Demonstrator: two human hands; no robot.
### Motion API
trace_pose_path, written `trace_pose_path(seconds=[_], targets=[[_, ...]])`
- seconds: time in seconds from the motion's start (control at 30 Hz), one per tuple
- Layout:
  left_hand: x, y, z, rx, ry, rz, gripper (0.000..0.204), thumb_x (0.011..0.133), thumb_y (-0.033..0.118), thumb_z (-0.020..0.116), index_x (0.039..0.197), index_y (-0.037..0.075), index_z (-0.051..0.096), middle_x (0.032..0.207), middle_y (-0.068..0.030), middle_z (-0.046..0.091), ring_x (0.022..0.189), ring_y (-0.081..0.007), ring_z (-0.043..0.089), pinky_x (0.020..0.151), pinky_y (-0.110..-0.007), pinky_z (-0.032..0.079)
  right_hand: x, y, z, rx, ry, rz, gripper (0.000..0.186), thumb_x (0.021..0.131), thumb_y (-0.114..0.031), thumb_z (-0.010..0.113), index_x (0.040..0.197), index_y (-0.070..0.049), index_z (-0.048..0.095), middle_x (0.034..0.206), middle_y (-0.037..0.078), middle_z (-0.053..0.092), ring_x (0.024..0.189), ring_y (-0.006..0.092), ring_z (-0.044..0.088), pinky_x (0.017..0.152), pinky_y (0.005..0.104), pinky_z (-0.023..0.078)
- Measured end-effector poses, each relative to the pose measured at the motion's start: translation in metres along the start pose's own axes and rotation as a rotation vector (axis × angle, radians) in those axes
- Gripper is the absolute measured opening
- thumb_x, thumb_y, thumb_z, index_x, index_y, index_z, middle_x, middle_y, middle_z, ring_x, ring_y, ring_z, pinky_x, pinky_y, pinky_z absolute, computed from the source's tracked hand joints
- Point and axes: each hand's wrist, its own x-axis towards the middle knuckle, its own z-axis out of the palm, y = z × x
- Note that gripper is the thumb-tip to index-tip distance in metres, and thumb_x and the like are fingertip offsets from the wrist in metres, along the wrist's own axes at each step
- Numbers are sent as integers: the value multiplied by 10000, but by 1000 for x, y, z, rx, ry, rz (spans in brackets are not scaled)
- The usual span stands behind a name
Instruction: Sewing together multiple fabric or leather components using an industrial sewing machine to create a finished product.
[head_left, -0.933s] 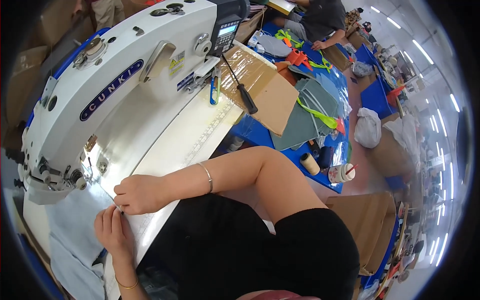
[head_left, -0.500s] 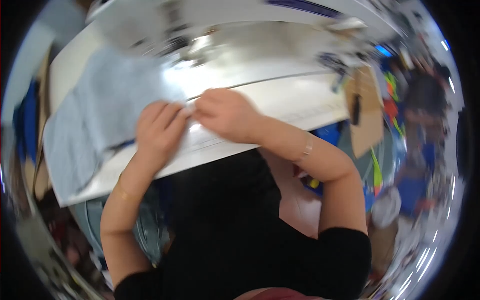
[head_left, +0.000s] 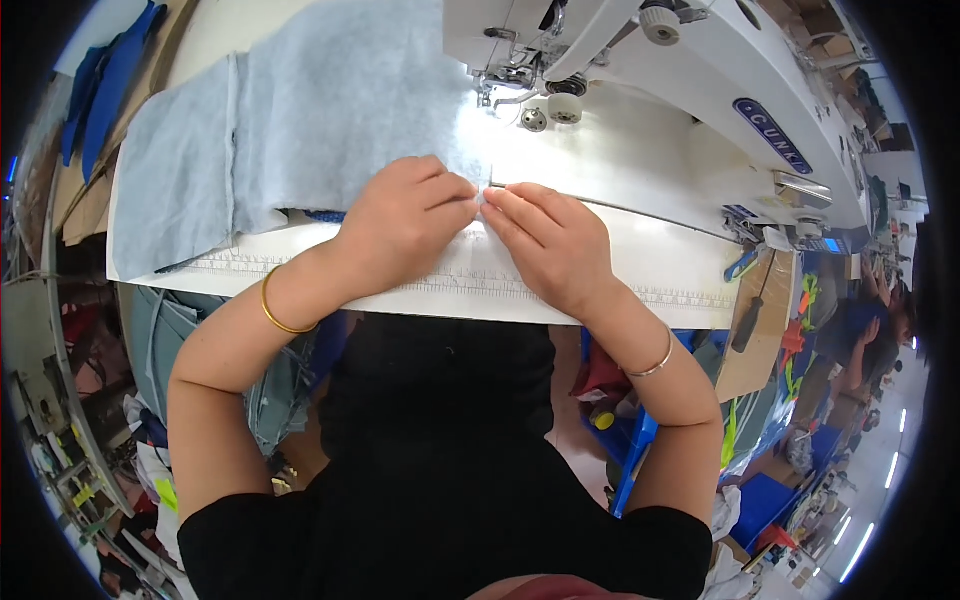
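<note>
Light grey-blue fabric (head_left: 330, 110) lies over the left part of the white sewing table (head_left: 640, 262), with a seam running across it. Its right corner is pinched between the fingertips of my left hand (head_left: 405, 215) and my right hand (head_left: 560, 245), which meet just in front of the sewing machine (head_left: 700, 90). The machine's needle and presser area (head_left: 490, 90) stands beyond my fingers, with a bright light on the cloth there. What exactly lies between the fingertips is small and mostly covered. A strip of dark blue material (head_left: 325, 216) peeks out under the fabric's near edge.
A ruler scale (head_left: 440, 278) is printed along the table's front edge. On the right, a screwdriver (head_left: 750, 318) rests on a brown cardboard piece (head_left: 765, 345). Folded green-grey cloth (head_left: 265, 395) hangs below the table at left. Farther right, another person (head_left: 865, 325) is seen.
The view has turned and steadied, so the machine and cloth now show sharply. Both hands remain together at the fabric's corner, fingertips still pinched.
</note>
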Motion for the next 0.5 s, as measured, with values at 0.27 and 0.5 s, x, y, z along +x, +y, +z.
trace_pose_path(seconds=[0.27, 0.5], targets=[[6, -2, -1, 23, -38, 19, 242, 725, 6, 768, 956, 35, 703, 1028, -53, 716, 829, -247, 633, 697, -374, 519, 4, 3, -6, -22, -64, -20, 277, 834, -78, 716, 1103, -11, 719, 1158, 74, 683, 1059, 242, 667, 814, 343, 580], [-1, -6, -4, -41, -33, 7, 212, 716, 49, 715, 928, 38, 709, 998, -30, 674, 866, -227, 597, 748, -357, 495, 7, 3, -10, 63, -120, -61, 245, 835, -63, 709, 1063, 26, 702, 1135, 110, 676, 1050, 258, 668, 841, 367, 591]])
